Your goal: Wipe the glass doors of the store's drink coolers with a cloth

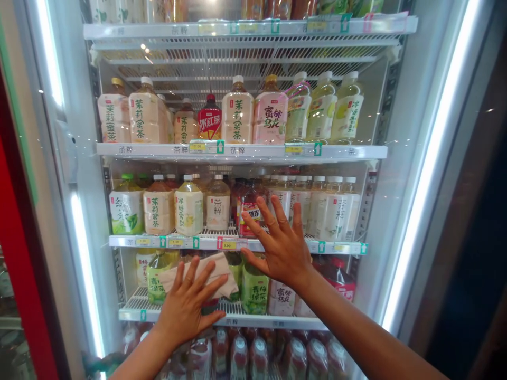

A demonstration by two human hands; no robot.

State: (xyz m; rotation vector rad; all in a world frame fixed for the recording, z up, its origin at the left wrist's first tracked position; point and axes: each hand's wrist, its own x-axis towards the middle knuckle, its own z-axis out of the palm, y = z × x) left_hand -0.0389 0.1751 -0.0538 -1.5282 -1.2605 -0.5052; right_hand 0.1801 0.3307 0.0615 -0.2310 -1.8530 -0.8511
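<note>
L. hand [190,301]: open, fingers spread, laid over white cloth [222,272]. Cloth sits flat btwn L. fingers and glass door [245,158], not pinched; its free end projects R. of the fingers. R. hand [279,245]: open, fingers fanned, nothing held; location above & R. of cloth. R. palm seems to bear on the glass, though reflections make exact contact hard to confirm.

Surrounding items, ref. cloth:
- Green-label btl. [157,282]: behind glass, just L. of cloth, partly covered by it.
- Green btl. [254,290]: behind glass, just R. of cloth, below R. hand.
- Price rail [237,244]: directly above cloth, w/ yellow tags & arrow markers.
- Red-label btl. [249,219]: above & slightly R. of cloth, next to R. fingertips, upright.
- Red btl. [209,119]: one shelf higher, above cloth, upright.
- Pink-label btl. [271,113]: same shelf, above & R. of cloth.
- Lower shelf edge [277,322]: below & R. of cloth.
- Dark-red btls. [259,353]: in rows, below cloth.
- R. light strip [431,163]: vertical, lit, well R. of cloth.
- Red panel [24,274]: far L. of cloth.
</note>
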